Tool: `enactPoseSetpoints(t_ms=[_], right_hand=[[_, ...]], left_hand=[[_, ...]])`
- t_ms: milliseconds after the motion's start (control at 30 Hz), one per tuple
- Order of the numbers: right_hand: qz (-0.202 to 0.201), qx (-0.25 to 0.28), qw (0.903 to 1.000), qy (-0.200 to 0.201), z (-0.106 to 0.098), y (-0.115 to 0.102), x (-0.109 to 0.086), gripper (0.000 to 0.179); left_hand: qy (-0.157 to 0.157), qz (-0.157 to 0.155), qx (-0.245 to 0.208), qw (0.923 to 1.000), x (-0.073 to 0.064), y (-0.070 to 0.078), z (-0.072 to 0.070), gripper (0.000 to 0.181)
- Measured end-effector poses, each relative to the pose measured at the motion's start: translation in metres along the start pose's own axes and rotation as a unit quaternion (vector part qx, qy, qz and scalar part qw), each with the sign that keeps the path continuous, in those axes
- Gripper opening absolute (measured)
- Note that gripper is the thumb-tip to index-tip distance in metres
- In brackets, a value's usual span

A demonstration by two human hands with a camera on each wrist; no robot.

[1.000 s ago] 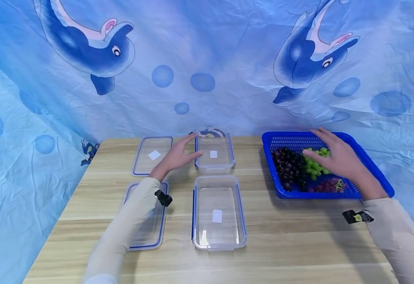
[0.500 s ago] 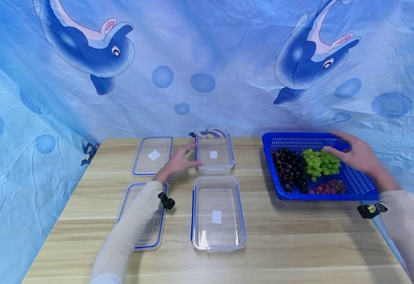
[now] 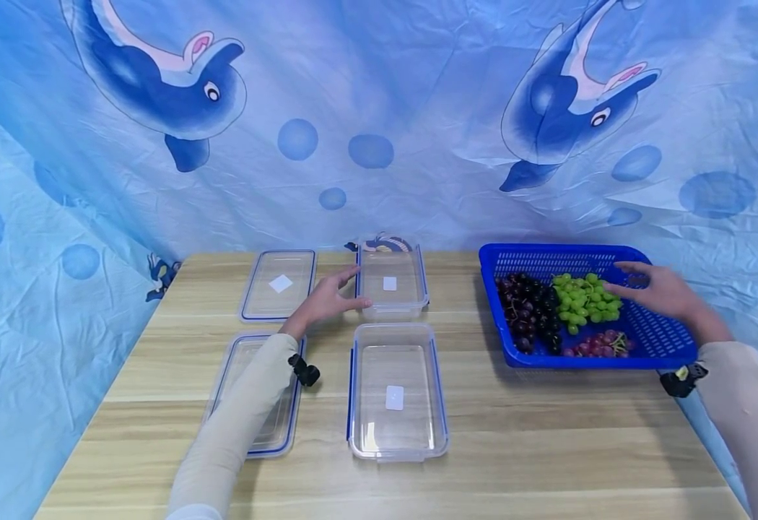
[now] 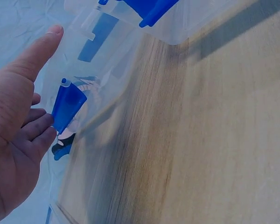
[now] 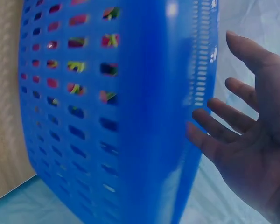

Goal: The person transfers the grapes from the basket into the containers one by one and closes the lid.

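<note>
My left hand [image 3: 327, 297] is at the left side of the rear clear plastic food container [image 3: 401, 297], its fingers extended and the thumb apart; whether it touches the wall cannot be told. In the left wrist view, blue clips [image 4: 67, 107] of a container show by the fingers. My right hand [image 3: 668, 292] hovers over the right part of a blue plastic basket [image 3: 567, 360], holding nothing, fingers loosely spread. Inside the basket lie dark grapes [image 3: 538, 310], green grapes [image 3: 585, 302] and red grapes [image 3: 600, 345]. In the right wrist view the hand is beside the basket's rim [image 5: 177, 93].
A second clear container [image 3: 400, 430] stands uncovered nearer the front. Two clear lids with blue seals lie on the left, a rear lid [image 3: 294, 271] and a front lid [image 3: 271, 426] partly under my left sleeve. A blue dolphin-print curtain [image 3: 418, 108] hangs behind the wooden table [image 3: 515, 455].
My right hand has moved rightward, from above the green grapes to the basket's right side, then slightly lower. The left hand has shifted down a little beside the rear container.
</note>
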State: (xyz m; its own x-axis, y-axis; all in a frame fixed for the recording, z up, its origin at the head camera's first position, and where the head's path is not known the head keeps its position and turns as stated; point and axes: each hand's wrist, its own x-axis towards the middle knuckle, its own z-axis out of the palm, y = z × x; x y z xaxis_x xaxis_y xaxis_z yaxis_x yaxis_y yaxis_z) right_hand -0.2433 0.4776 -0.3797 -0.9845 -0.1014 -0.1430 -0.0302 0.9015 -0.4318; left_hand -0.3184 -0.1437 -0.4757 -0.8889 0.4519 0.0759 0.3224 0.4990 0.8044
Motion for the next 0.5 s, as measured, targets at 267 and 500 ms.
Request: enactPoseSetpoints(t_ms=[267, 500], right_hand=[[-0.008, 0.005, 0.9996, -0.026, 0.01, 0.021, 0.009, 0.083], [-0.015, -0.007, 0.9988, -0.047, 0.018, 0.032, 0.014, 0.084]], left_hand=[[0.002, -0.005, -0.002, 1.0, -0.002, 0.0, 0.0, 0.1], [0.004, -0.003, -0.002, 1.0, -0.003, -0.001, 0.0, 0.1]])
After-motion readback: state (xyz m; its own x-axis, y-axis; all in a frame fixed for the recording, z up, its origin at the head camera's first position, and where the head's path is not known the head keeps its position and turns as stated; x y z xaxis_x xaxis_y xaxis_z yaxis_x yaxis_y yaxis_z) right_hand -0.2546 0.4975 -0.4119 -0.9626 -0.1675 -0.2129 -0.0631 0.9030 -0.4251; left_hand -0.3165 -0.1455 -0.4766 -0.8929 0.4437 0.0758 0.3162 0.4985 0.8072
